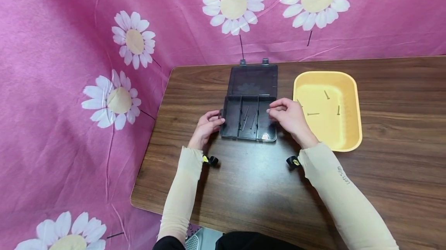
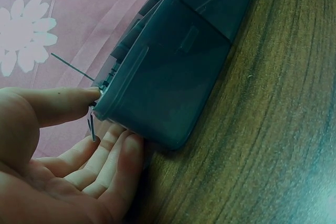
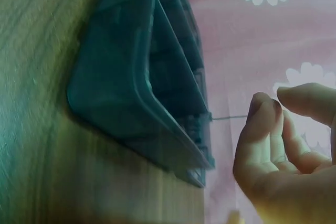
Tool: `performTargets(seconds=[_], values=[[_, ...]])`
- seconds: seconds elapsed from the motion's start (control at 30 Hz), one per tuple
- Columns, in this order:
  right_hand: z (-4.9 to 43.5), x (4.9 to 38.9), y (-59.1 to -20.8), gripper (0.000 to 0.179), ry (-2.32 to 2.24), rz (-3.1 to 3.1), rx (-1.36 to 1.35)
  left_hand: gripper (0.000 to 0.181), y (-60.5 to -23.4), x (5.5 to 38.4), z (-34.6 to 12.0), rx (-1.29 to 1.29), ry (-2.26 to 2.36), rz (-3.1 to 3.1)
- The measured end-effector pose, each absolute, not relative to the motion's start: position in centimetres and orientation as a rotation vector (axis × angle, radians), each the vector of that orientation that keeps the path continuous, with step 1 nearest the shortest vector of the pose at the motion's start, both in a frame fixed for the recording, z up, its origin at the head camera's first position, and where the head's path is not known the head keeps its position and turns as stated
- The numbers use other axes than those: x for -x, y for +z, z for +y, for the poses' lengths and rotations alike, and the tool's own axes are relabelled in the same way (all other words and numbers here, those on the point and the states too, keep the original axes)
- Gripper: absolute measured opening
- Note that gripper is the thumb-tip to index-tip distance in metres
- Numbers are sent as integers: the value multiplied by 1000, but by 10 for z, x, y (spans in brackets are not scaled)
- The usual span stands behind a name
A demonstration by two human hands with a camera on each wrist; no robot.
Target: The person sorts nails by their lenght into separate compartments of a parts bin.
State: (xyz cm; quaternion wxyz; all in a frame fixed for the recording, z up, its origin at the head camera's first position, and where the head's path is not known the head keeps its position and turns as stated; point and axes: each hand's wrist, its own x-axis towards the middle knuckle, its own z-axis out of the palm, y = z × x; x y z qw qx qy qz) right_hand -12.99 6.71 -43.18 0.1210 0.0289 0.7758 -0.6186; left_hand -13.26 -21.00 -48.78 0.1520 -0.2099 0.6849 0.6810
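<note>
A dark translucent plastic organizer box (image 1: 231, 126) lies on the table with its lid (image 1: 252, 81) folded back. Several thin screws (image 1: 245, 118) lie in its middle compartment. My left hand (image 1: 206, 128) grips the box's left edge; in the left wrist view the thumb rests at the rim and the other fingers curl below it. Over the right compartment hovers my right hand (image 1: 287, 115), fingers bent and thumb tip close to the index fingertip. The right wrist view shows nothing between those fingertips (image 3: 258, 109), apart from the box.
To the right of the box stands a yellow plastic tray (image 1: 356, 122) with several screws (image 1: 313, 113) scattered inside, partly behind the right hand. The wooden table (image 1: 244, 196) meets a pink flowered curtain (image 1: 188, 17) at its back and left.
</note>
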Motion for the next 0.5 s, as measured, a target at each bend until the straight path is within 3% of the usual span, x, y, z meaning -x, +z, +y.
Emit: performTargets(seconds=[0.5], values=[[110, 125, -416, 18, -1919, 2327, -89, 48, -485, 132, -209, 590, 1941, 1972]])
